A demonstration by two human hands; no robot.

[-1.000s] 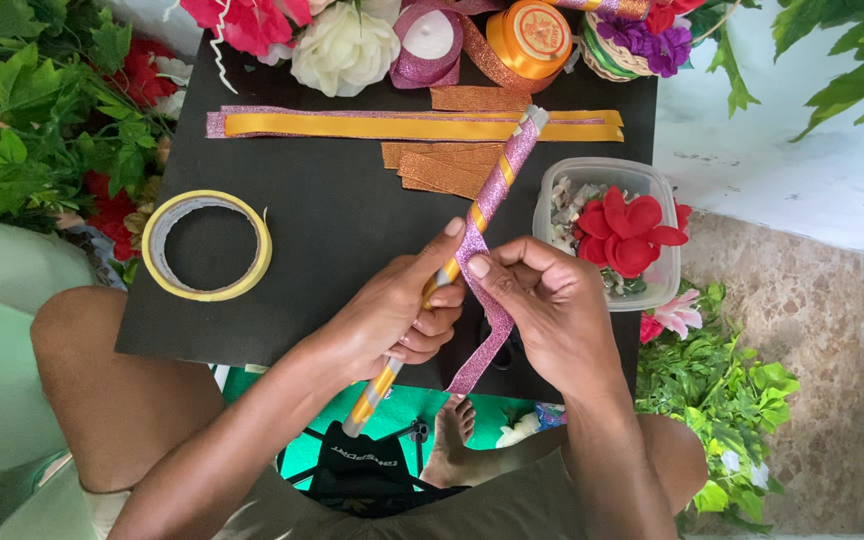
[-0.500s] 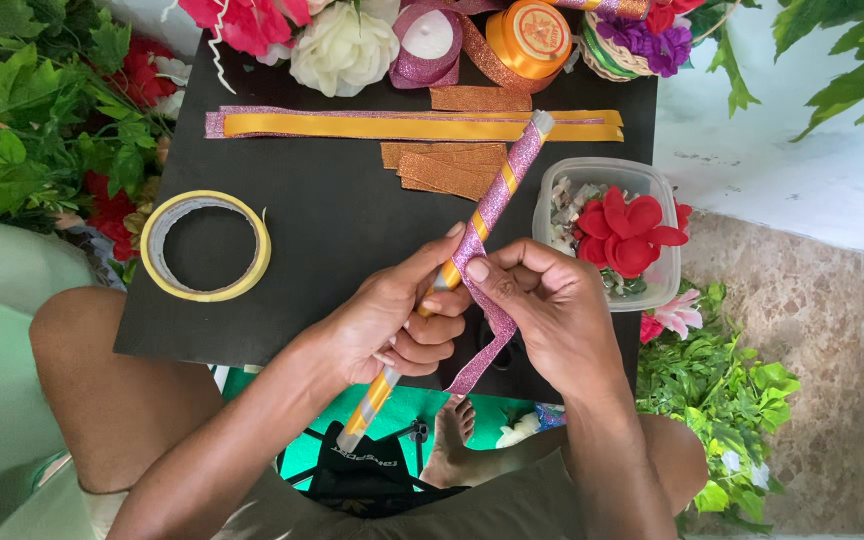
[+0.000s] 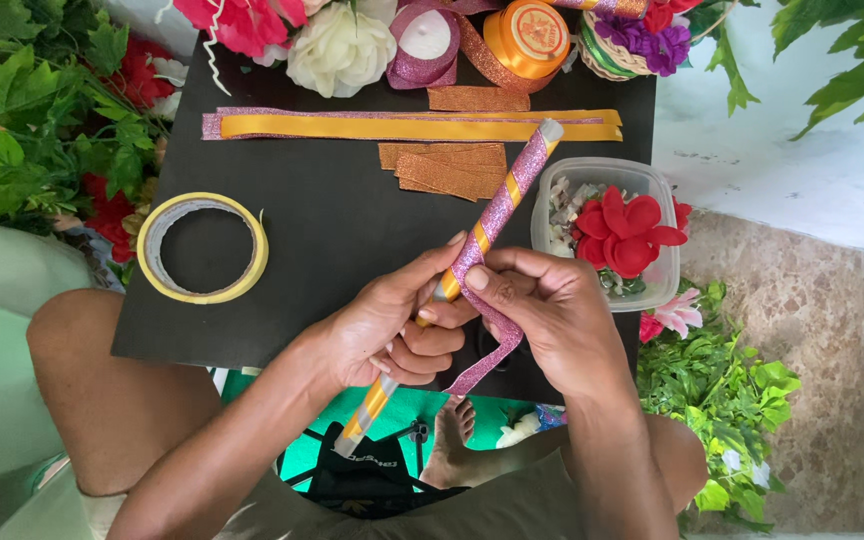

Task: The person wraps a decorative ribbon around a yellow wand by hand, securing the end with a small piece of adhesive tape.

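My left hand point(image 3: 387, 335) grips a long stick point(image 3: 507, 195) wrapped in orange ribbon, held slanting over the black board point(image 3: 342, 230). A pink glitter ribbon point(image 3: 487, 355) spirals around the stick's upper part, and its loose tail loops down under my right hand point(image 3: 547, 315). My right hand pinches that ribbon against the stick with thumb and fingers. The stick's lower end point(image 3: 357, 430) shows only orange and white stripes below my left hand.
A yellow tape roll point(image 3: 202, 248) lies at the board's left. Orange and pink ribbon strips point(image 3: 412, 125), copper glitter pieces point(image 3: 452, 168), ribbon spools point(image 3: 527, 38) and artificial flowers point(image 3: 337, 45) sit at the far edge. A plastic tub with a red flower point(image 3: 624, 228) stands right. Green leaves flank both sides.
My right fingers have shifted slightly along the stick, pressing the pink ribbon tighter. The stick has barely moved.
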